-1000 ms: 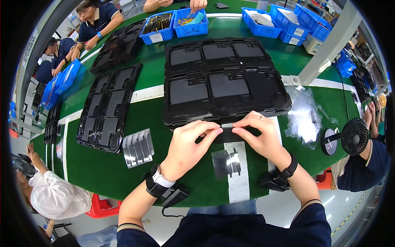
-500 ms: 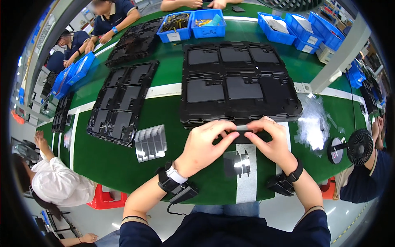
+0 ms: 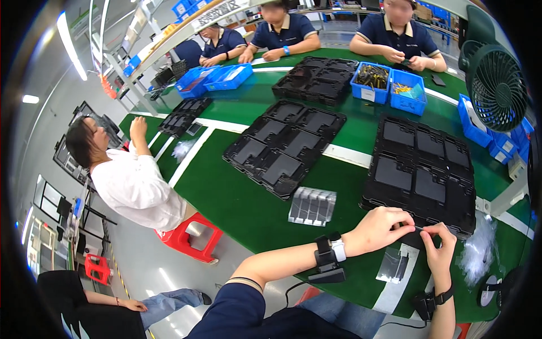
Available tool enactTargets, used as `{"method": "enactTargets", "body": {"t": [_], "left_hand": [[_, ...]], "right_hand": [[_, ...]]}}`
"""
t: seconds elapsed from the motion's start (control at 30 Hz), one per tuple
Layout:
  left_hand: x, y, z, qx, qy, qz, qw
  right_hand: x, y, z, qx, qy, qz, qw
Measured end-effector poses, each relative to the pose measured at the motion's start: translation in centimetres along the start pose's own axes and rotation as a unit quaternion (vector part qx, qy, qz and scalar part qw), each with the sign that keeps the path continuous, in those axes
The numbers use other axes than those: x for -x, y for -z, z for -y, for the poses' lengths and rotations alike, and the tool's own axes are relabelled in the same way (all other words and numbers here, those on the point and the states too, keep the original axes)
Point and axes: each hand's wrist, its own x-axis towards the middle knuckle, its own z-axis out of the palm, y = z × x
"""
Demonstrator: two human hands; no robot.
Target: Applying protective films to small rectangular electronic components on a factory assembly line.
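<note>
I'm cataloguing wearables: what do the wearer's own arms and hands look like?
The left hand and right hand wear no gloves. Left wrist: white band, black strap, boxy black module with dark cable. Right wrist: another black strap, black module. The left sleeve is short, navy.

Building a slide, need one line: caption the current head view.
Left hand and right hand pinch a small thin piece beside a black rectangular compartment tray on a green-topped table.

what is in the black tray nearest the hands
Flat grey pieces lie in five compartments of the black tray; the near right one shows none. Whatever is beneath the pieces is covered.
</note>
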Motion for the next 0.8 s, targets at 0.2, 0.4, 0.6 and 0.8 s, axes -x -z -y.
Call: {"method": "enactTargets", "body": {"t": [0.2,0.4,0.6,0.8], "left_hand": [[-0.2,0.0,0.2,0.008,-0.002,0.008,1.0],[-0.2,-0.1,0.4,-0.036,-0.039,-0.014,0.998],[0.0,0.1,-0.1,-0.007,0.004,0.013,1.0],[-0.1,-0.5,-0.1,0.129,0.091,0.078,0.984]], "right_hand": [[0.1,0.0,-0.3,-0.001,-0.012,-0.007,1.0],[-0.1,-0.1,-0.4,-0.006,-0.009,-0.015,1.0],[0.0,-0.3,0.2,-0.017,-0.054,0.022,0.998],[0.6,0.5,0.1,-0.089,-0.072,0.047,0.992]]}}
